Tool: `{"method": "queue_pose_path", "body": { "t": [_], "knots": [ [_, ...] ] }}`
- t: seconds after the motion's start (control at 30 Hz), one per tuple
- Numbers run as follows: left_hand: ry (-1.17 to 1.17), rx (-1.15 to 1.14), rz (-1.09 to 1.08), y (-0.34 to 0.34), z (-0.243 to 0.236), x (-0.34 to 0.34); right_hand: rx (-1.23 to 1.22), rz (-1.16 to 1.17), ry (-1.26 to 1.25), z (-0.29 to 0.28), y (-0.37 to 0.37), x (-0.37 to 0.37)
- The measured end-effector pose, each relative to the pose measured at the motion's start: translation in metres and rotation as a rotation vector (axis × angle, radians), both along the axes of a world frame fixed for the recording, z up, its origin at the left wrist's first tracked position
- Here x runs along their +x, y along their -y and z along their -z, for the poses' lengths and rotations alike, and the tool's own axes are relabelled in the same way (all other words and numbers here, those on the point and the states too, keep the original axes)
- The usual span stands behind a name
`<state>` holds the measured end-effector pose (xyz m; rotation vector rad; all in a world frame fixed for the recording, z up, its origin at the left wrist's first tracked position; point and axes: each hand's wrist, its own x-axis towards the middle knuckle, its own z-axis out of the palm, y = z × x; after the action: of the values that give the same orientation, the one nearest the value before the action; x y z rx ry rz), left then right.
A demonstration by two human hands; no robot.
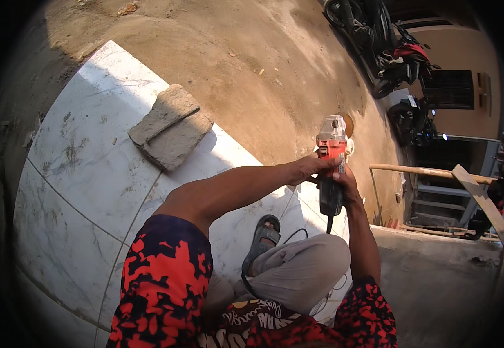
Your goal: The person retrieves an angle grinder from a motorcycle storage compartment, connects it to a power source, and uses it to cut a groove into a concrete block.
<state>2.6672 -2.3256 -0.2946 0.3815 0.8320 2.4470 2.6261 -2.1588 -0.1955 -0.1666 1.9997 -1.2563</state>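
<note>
An angle grinder (333, 146) with a red body, a silver head and a black rear end is held upright in front of me. My left hand (314, 167) is closed around its middle from the left. My right hand (349, 184) grips the lower body from the right, fingers partly hidden behind the tool. A brown disc (349, 125) shows at the right of the head. From the black end a cable (329, 224) runs down toward my bent knee. White marbled tiles (83, 145) lie under my sandalled foot (262, 243).
A rough block of stone or concrete (168, 130), crossed by a dark line, rests near the tiles' far edge. Beyond is brown dirt ground (217, 64). Motorcycles (405, 61) stand at the far right. Nearer, a wooden pole (426, 171) and plank (481, 200) form a barrier.
</note>
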Motion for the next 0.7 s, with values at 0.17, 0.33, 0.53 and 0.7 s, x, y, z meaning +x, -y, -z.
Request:
{"method": "queue_pose_path", "body": {
  "t": [0.17, 0.33, 0.53, 0.7],
  "knots": [
    [0.147, 0.015, -0.323, 0.055, 0.021, 0.025, -0.158, -0.072, 0.159, 0.042, 0.069, 0.008],
    [0.194, -0.114, -0.541, 0.105, 0.051, 0.046, -0.316, -0.147, 0.449, 0.108, 0.107, 0.016],
    [0.099, -0.439, -0.53, 0.144, 0.052, 0.046, -0.471, -0.174, 0.48, 0.146, 0.138, 0.005],
    [0.218, -0.285, -0.497, 0.144, 0.055, 0.053, -0.577, -0.251, 0.437, 0.132, 0.155, 0.008]
  ]
}}
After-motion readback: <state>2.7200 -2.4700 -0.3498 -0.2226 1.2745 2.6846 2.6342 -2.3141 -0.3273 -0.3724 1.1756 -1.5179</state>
